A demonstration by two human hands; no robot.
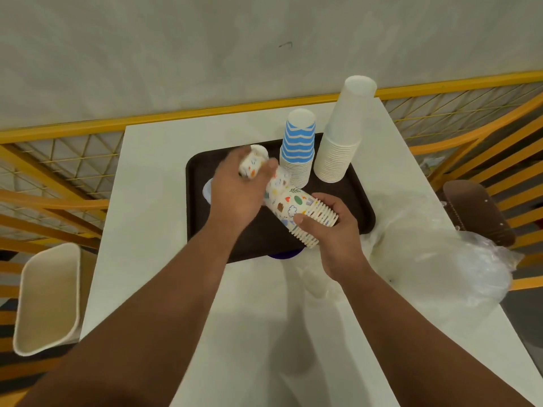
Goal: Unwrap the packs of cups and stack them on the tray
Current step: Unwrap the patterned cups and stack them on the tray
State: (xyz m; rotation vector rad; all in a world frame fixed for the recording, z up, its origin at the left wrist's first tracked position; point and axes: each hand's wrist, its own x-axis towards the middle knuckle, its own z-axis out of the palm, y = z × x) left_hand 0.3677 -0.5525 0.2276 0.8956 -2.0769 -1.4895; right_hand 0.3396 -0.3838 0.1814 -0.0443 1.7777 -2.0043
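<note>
A dark brown tray [357,198] lies on the white table [164,230]. A tall stack of plain white cups [340,136] and a shorter stack of blue-striped cups [298,145] stand upside down at the tray's far side. My right hand [332,236] grips the rim end of a tilted stack of colourful patterned cups [296,210] above the tray. My left hand [238,189] grips the narrow end of the patterned cups [254,163], blurred. A blue object [283,255] peeks out under the stack at the tray's near edge.
Crumpled clear plastic wrap [440,251] lies on the table's right side. A cream chair seat [48,298] stands at the left, a brown chair seat [476,210] at the right. A yellow metal railing [58,171] surrounds the table, with a wall behind.
</note>
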